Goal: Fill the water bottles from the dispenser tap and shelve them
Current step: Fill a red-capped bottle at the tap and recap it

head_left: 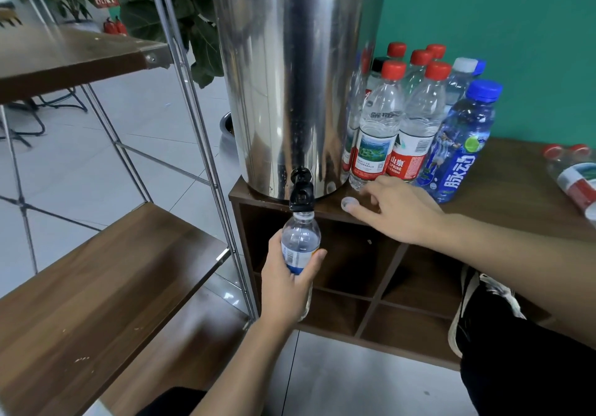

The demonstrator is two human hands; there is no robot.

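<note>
My left hand (287,281) grips a clear uncapped bottle (300,241) upright, its mouth just under the black tap (301,194) of the steel dispenser (290,77). My right hand (396,209) rests on the brown cabinet top (516,189), fingers stretched toward a white cap (350,203) lying there; thumb tip is beside the cap, and I cannot tell if it touches. Whether water flows from the tap is not visible.
Several capped bottles with red, white and blue caps (419,115) stand right of the dispenser. More bottles (574,173) lie at the far right edge. A metal-framed rack with wooden shelves (106,286) stands to the left. Open cubbies (371,270) sit below the cabinet top.
</note>
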